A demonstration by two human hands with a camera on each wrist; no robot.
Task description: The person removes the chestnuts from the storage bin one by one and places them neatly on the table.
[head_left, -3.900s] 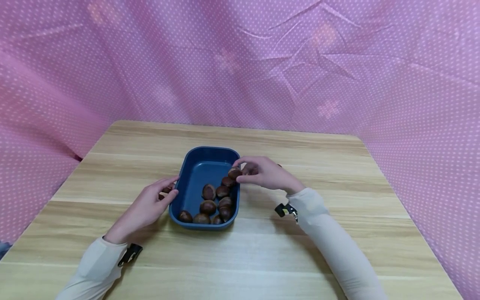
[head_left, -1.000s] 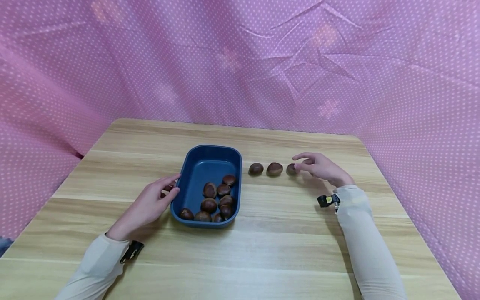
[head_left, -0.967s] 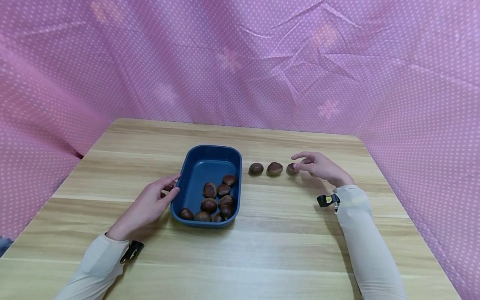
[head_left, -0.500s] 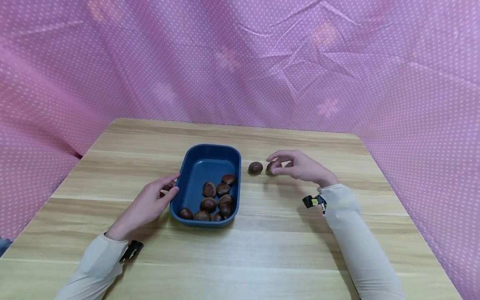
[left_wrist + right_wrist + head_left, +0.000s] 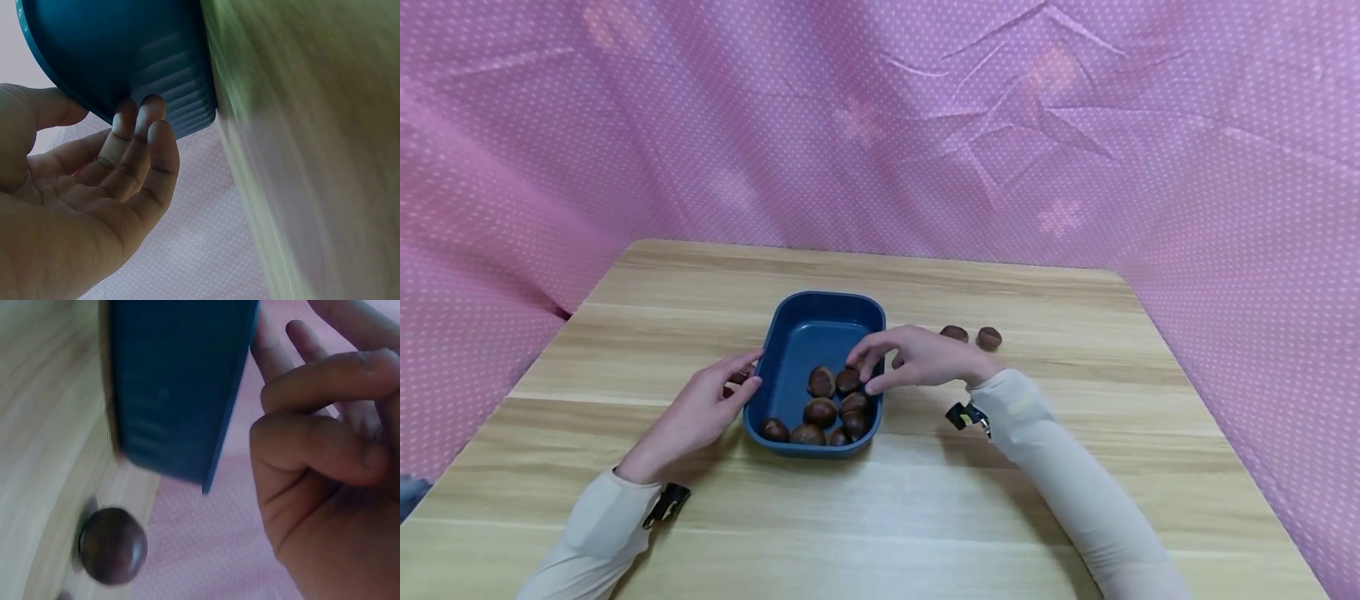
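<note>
In the head view, a blue rectangular box (image 5: pixel 816 332) sits on the wooden table with several brown chestnuts (image 5: pixel 820 412) in its nearer half. My left hand (image 5: pixel 696 412) rests against the box's left side, thumb and index fingertips at the rim. From below, the left wrist view shows the thumb (image 5: pixel 59 107) at that rim and relaxed fingers by the outer wall. My right hand (image 5: pixel 921 357) reaches over the right rim, fingertips spread beside a chestnut (image 5: pixel 847 381); they cover the spot just behind it.
Two chestnuts, one nearer (image 5: pixel 953 333) and one farther right (image 5: pixel 988 338), lie on the table beyond my right wrist. A chestnut (image 5: pixel 114 545) also shows beside the box in the right wrist view. Pink dotted cloth (image 5: pixel 880 150) hangs around the table (image 5: pixel 880 533).
My right hand has left the chestnut at the right end of the table row and moved left, over the box. The left hand has stayed at the box's side.
</note>
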